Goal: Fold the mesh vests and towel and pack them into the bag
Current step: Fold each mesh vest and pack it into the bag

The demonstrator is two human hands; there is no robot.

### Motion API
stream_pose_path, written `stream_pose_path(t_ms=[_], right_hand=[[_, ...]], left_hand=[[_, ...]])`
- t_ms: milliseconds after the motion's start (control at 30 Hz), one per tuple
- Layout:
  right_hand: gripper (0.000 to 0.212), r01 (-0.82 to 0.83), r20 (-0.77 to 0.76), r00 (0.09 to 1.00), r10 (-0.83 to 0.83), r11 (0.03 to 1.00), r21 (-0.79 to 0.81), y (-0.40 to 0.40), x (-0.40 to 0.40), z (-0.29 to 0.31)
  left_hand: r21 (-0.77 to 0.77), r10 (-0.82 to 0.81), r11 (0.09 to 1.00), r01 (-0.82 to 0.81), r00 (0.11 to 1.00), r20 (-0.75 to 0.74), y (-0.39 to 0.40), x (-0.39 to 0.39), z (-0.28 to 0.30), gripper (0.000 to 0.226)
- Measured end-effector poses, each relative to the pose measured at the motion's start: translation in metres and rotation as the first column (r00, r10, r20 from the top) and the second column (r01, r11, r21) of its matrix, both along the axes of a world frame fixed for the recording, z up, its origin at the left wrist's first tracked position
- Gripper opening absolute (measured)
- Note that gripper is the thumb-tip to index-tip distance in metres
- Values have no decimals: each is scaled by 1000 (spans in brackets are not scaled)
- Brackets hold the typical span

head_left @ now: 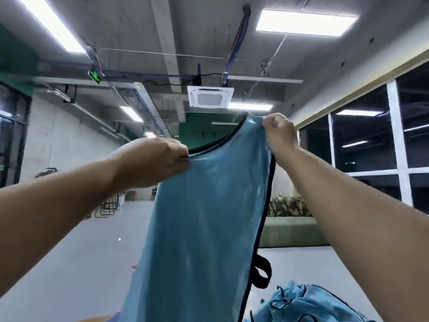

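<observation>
A blue mesh vest (pixel 204 224) with black trim hangs full length in front of me, held up high in the air. My left hand (pixel 155 159) pinches its left shoulder at the black neckline. Higher up, my right hand (pixel 279 131) grips the right shoulder. A black elastic loop (pixel 261 273) dangles off the vest's right side. Down at the bottom right lies a heap of more blue vests (pixel 308 305) with black cords. No bag or towel is in view.
A large room stretches ahead with a grey floor (pixel 97 259). A low green bench with plants (pixel 292 226) stands at the right under dark windows. Several chairs (pixel 106 208) stand far off at the left wall.
</observation>
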State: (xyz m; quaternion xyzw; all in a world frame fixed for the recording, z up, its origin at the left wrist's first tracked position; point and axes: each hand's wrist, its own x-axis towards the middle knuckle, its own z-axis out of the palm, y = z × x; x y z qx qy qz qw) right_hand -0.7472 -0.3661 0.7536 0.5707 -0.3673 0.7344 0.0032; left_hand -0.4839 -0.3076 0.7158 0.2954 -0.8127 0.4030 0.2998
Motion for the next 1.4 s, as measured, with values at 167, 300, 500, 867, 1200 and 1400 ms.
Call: stream_pose_path(t_ms=[167, 300, 500, 867, 1200, 1400], right_hand=[[18, -20, 42, 999, 23, 998, -53, 2, 2, 4], [19, -23, 36, 999, 24, 1000, -17, 14, -4, 12], [9, -85, -11, 996, 85, 996, 34, 26, -14, 32], [13, -35, -135, 986, 99, 911, 410, -54, -17, -60], [23, 207, -375, 918, 129, 651, 730, -153, -28, -268], [24, 239, -414, 895, 167, 604, 760, -203, -25, -317]], left_hand=[[256, -48, 963, 88, 986, -160, 18, -3, -1, 16], [347, -109, 910, 227, 939, -327, 51, -11, 4, 42], [322, -225, 840, 437, 820, -527, 70, -18, 2, 21], [689, 104, 470, 552, 740, -664, -3, -24, -84, 23], [819, 547, 306, 485, 615, -568, -133, -48, -330, 24], [813, 646, 234, 533, 540, -540, -175, -56, -390, 51]])
